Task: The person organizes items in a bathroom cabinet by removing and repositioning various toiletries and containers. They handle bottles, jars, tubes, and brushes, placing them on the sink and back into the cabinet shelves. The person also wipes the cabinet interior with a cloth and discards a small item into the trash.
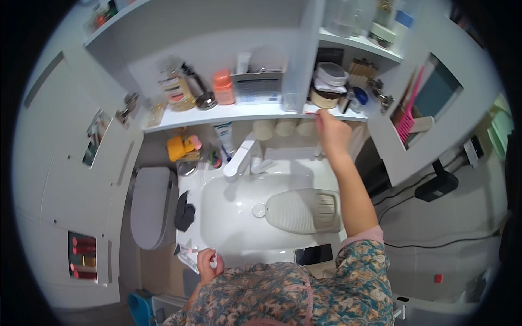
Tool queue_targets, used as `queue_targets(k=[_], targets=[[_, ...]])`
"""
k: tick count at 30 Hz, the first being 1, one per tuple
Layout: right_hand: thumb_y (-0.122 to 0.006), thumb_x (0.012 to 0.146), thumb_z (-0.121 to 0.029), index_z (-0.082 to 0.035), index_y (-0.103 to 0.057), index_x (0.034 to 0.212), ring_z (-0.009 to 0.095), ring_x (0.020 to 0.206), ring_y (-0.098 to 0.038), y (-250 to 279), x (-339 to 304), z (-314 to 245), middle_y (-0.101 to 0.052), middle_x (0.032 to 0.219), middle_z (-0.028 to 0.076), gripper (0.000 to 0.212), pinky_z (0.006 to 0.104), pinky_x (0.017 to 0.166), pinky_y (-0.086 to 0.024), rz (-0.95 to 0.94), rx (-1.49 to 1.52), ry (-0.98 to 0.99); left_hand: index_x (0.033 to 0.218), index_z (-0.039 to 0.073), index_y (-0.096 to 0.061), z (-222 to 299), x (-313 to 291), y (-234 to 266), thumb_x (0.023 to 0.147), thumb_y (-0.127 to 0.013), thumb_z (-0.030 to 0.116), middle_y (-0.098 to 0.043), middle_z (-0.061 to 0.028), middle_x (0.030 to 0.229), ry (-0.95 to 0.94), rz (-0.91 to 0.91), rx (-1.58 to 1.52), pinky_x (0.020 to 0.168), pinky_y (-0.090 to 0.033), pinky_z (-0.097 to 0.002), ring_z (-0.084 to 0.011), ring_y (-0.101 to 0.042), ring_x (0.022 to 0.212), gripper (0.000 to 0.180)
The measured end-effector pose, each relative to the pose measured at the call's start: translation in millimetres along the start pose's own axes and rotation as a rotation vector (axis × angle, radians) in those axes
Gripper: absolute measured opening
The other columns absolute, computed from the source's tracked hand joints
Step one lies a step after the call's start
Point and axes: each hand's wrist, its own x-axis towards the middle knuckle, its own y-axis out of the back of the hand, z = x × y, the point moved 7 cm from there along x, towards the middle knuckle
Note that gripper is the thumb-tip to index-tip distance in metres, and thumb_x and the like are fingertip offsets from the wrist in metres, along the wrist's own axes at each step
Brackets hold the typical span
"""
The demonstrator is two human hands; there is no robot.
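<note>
A: Biggest first: the white cabinet (206,32) fills the top, doors flung wide, presumably so that everything inside can be reached at once!

B: And under it the shelf (228,116), bottles upright along it, likely to keep them from leaking and easy to pick out

A: Down to the basin (217,228), directly below, tap swung in over it!

B: Inside, the pale washboard (291,212) lies flat toward the right wall; perhaps the hollow is there to stop it sliding

A: Smaller now: a dark phone (314,254) flat on the front rim, near the body, probably to leave the bowl free

B: Left hand (208,263), low by the near left corner, fingers curled around a crumpled white packet (187,259), held out past the rim, maybe just parked there

A: Right hand (333,130), stretched up to the shelf edge, fingertips pressed together, pinching!

B: Pinching the tiniest of all, a reddish sliver (311,113) at the front edge; a fingertip grip suits something that thin, but it's too small to name
</note>
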Motion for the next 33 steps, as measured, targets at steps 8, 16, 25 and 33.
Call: queue_targets(k=[8,16,25,33], targets=[[-0.066,0.078,-0.012,-0.011,-0.062,0.084,0.024,0.073,-0.059,38.5,-60.2,-126.6,-0.058,0.083,0.004,0.007,0.0365,0.056,-0.046,-0.146,0.473,0.264,0.112,0.001,-0.056,-11.9,18.0,-9.6,0.083,-0.063,-0.002,-0.059,-0.0106,0.098,0.47,-0.038,-0.425,0.063,-0.048,-0.0248,-0.0124,-0.056,0.072,0.03],[-0.07,0.077,-0.008,-0.007,-0.065,0.093,0.022,0.07,-0.062,23.6,-134.0,-255.5,-0.062,0.087,0.005,0.017,0.0318,0.057,-0.049,-0.423,0.93,0.309,0.101,-0.005,-0.061,-17.6,106.0,4.0,0.089,-0.06,0.0,-0.062,-0.0099,0.093,0.442,-0.05,-0.473,0.066,-0.052,-0.0245,-0.0113,-0.061,0.075,0.013],[-0.067,0.08,-0.004,-0.005,-0.065,0.103,0.019,0.068,-0.063,24.8,-133.6,-237.4,-0.062,0.097,0.008,0.023,0.0282,0.056,-0.049,-0.402,0.924,0.161,0.086,-0.002,-0.063,-41.6,270.0,76.1,0.082,-0.066,0.001,-0.063,-0.0116,0.078,-0.079,0.434,0.082,0.058,-0.047,-0.0294,-0.0222,-0.06,0.065,0.005],[-0.065,0.08,-0.006,-0.008,-0.065,0.102,0.021,0.069,-0.062,29.5,-149.7,-212.9,-0.062,0.099,0.005,0.022,0.0305,0.059,-0.05,-0.449,0.89,0.049,0.081,0.008,-0.066,-75.7,348.6,37.9,0.082,-0.064,0.012,-0.062,-0.0089,0.078,-0.147,0.33,0.511,0.062,-0.049,-0.037,-0.0283,-0.062,0.07,0.005]])
